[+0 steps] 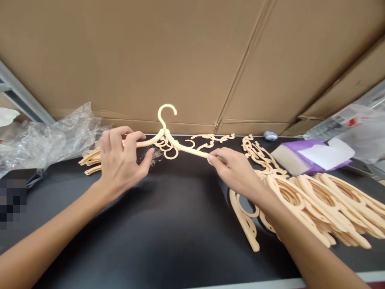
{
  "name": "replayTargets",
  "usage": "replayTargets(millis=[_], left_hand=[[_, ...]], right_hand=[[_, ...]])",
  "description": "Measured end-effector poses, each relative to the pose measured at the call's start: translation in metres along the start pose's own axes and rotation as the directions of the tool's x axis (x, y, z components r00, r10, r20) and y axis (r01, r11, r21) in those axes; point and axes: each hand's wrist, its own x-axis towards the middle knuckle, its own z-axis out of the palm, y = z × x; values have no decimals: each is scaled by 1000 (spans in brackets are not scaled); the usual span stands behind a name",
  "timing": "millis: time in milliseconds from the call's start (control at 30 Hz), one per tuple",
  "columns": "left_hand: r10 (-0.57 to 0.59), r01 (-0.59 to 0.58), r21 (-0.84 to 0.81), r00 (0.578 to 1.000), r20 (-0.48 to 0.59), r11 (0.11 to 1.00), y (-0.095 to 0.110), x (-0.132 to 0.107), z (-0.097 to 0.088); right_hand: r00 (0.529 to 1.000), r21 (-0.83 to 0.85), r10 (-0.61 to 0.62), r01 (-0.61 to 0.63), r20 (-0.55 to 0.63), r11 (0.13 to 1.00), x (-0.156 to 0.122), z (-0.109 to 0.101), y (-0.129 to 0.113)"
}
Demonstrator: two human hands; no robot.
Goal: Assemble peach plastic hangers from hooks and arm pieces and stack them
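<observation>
One hanger (189, 149), right fingers (223, 153) pinching one side, left fingers (131, 141) at the other, grip unclear

The hanger (189, 150) you're holding looks like smooth plastic, pretty matt — your worktop (180, 224) is smooth too, with a soft sheen. You've also got dull, creased cardboard (135, 60) — plus crinkly, glossy plastic wrap (64, 132).

Over there, a cream hanger (189, 149) is held hook-up above the black tabletop (168, 228), the right hand (233, 166) pinching one end, the left hand (122, 162) curled over the other arm. Hanger parts (323, 202) pile toward the right edge, near a purple packet (296, 147); clear plastic (67, 134) crumples at the far left corner.
</observation>
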Motion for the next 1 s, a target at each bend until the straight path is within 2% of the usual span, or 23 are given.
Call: replayTargets(millis=[167,333,433,667,733,867,933,1000], left_hand=[[97,-91,-47,985,144,995,0,-1,4],[173,-153,-109,964,201,982,-3,-5,9],[184,-161,-108,949,257,981,-2,-6,8],[241,-231,-71,897,371,970,2,-11,13],[266,-258,-74,890,370,963,4,-13,15],[282,-273,-75,895,345,959,8,-15,16],[284,-272,-84,896,340,959,9,-16,16],[289,-269,-104,895,340,957,9,-16,16]], right_hand=[[996,-32,69,-67,65,997,1,0,-3],[980,-77,126,-115,157,990,2,0,-1],[976,-124,125,-104,179,987,2,3,1],[957,-402,127,-11,262,915,3,7,-4],[960,-499,160,-24,231,866,3,1,-4],[956,-645,283,-169,77,745,4,-15,4],[929,-671,363,-230,63,704,4,-19,9],[890,-678,446,-270,96,684,5,-19,13]])
